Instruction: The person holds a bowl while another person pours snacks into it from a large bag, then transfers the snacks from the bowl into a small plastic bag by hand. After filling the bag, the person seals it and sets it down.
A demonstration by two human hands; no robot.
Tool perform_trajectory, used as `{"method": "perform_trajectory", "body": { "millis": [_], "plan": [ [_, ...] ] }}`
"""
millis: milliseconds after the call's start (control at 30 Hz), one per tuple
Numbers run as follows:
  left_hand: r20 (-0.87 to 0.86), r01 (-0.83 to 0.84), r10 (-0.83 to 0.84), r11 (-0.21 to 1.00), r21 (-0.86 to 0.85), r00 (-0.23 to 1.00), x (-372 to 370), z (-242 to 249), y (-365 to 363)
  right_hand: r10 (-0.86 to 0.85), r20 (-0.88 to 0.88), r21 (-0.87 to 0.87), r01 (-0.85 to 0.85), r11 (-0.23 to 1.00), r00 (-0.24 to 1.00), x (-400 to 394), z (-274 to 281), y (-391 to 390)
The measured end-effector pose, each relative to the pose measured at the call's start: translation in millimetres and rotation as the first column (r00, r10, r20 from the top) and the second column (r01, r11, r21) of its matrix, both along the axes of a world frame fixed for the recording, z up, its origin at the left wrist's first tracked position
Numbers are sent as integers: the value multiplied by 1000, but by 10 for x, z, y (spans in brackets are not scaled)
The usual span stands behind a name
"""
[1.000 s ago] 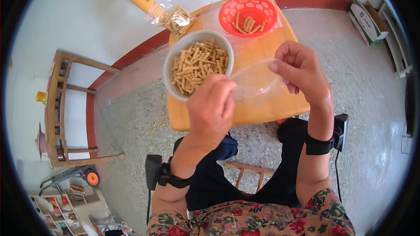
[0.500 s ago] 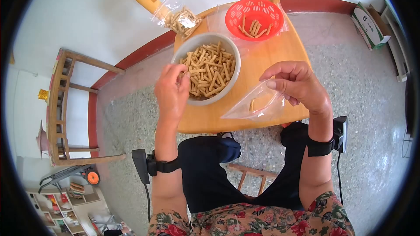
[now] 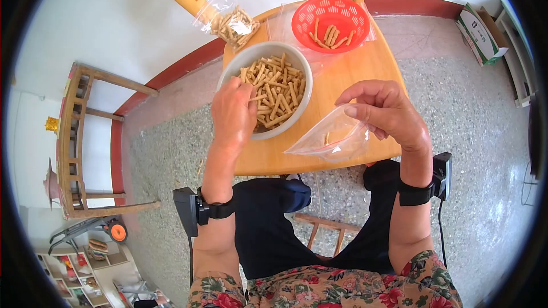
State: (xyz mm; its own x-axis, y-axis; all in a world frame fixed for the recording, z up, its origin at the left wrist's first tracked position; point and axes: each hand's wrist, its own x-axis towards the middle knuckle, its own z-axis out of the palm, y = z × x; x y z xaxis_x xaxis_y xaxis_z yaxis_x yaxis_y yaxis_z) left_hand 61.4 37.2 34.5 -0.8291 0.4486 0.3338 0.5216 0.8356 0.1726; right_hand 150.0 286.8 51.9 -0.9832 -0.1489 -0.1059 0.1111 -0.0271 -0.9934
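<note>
Short tan snack sticks fill a grey-white bowl on the chair seat. My left hand is over the bowl's left side, its fingers closed at the sticks, with one stick showing at the fingertips. Part of that grip is hidden behind the hand. To the right of the bowl, my right hand pinches the upper edge of a clear zip bag. The bag hangs tilted above the front of the seat, with a stick visible inside.
A red basket with several sticks stands at the back of the wooden chair, over flat clear plastic. Left of it lies a filled clear bag. A cardboard box is on the floor at far right.
My left hand has shifted right, further over the bowl and its sticks. My right hand keeps its pinch on the bag, nearly in place.
</note>
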Motion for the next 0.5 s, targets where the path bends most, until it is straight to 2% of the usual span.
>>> {"method": "perform_trajectory", "body": {
  "millis": [167, 233, 267, 333, 367, 433, 467, 500],
  "plan": [
    [16, -32, 32, 999, 3, 999, 32, 16, -58, 6, 7, -5, -6, 1000, 1000, -4, -11, -21],
    [146, -103, 63, 954, 283, 987, 71, 38, -97, -3, 29, -14, 3, 1000, 1000, -5, -3, -37],
    [142, -102, 64, 954, 283, 988, 99, 64, -112, -2, 25, -15, 2, 1000, 1000, -11, -8, -50],
    [300, -151, -73, 738, 658, 951, 176, 150, -129, -25, 0, 3, 25, 1000, 1000, -14, -12, -73],
    [295, -147, -74, 736, 661, 953, 217, 196, -137, -25, -6, 5, 25, 1000, 1000, -8, 15, -88],
    [440, -279, -227, 511, 813, 869, 320, 288, -162, -49, -25, 23, 49, 999, 998, 22, 81, -135],
    [434, -273, -228, 508, 817, 872, 386, 323, -175, -48, -32, 26, 49, 998, 998, 46, 101, -154],
    [478, -369, -429, 316, 874, 766, 460, 342, -179, -54, -30, 48, 55, 997, 998, 74, 102, -169]
  ]
}}
